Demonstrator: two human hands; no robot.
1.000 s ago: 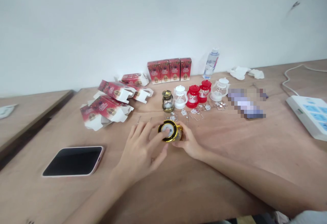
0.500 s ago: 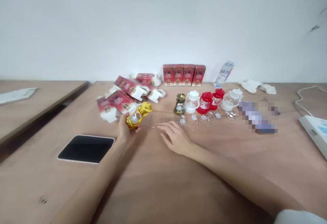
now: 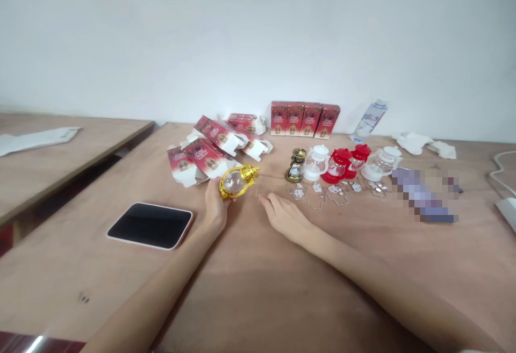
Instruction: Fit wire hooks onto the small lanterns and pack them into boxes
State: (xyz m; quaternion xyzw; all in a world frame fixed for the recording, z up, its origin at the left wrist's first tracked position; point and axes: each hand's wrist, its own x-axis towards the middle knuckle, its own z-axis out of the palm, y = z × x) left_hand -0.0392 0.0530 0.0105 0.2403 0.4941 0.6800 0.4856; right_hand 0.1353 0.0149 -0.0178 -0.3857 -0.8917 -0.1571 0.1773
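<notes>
Within the left hand's grip, closed round its base, leans the gold lantern; right hand's grip unclear.

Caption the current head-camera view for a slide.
The left hand holds a tilted gold lantern near the right hand, with five more lanterns and four upright red boxes beyond.

on the brown wooden table, at left, a flat black rectangular phone; behind and rightward, a heap of opened red-and-white cardboard boxes. in the left hand, before the heap's right side, a gold lantern with clear round body. farther right, a row of small bronze, white and red lanterns, with small flat silvery parts before and four upright red cardboard boxes behind.
</notes>
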